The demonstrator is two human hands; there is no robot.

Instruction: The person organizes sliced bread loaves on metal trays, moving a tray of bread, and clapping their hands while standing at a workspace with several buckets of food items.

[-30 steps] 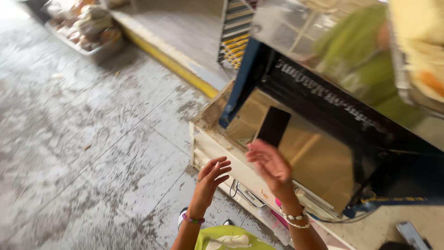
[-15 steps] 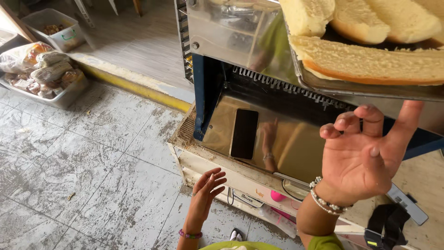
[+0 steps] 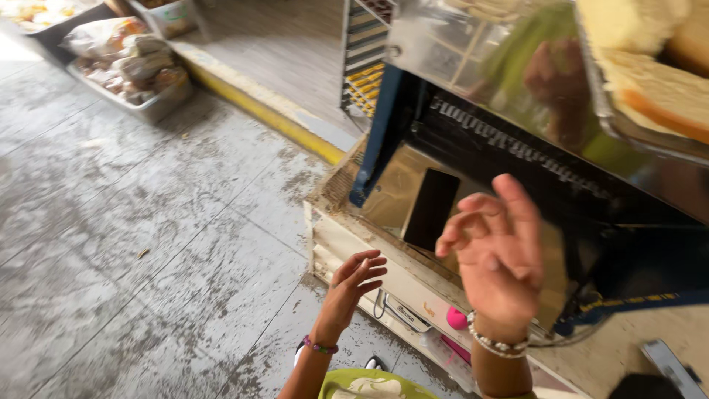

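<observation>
Machine: a shiny steel machine point(image 3: 473, 81) with blue frame, above and just beyond both hands, untouched.
Right hand point(image 3: 498, 258): raised, empty, fingers loosely curled, beaded bracelet.
Left hand point(image 3: 354, 284): lower, empty, fingers spread.
Bread loaves point(image 3: 650, 74): pale, crusty, in a steel tray at upper right.
Floor point(image 3: 148, 222): worn grey concrete.

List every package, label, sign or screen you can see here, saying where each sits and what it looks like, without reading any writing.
Bagged goods: clear plastic bags piled in a grey tray, on the floor at upper left.
White tub: by the top edge, with green and orange markings.
Dark screen-like rectangle: a flat black panel leaning on the shiny metal plate, just left of the right hand.
No signs visible.
</observation>
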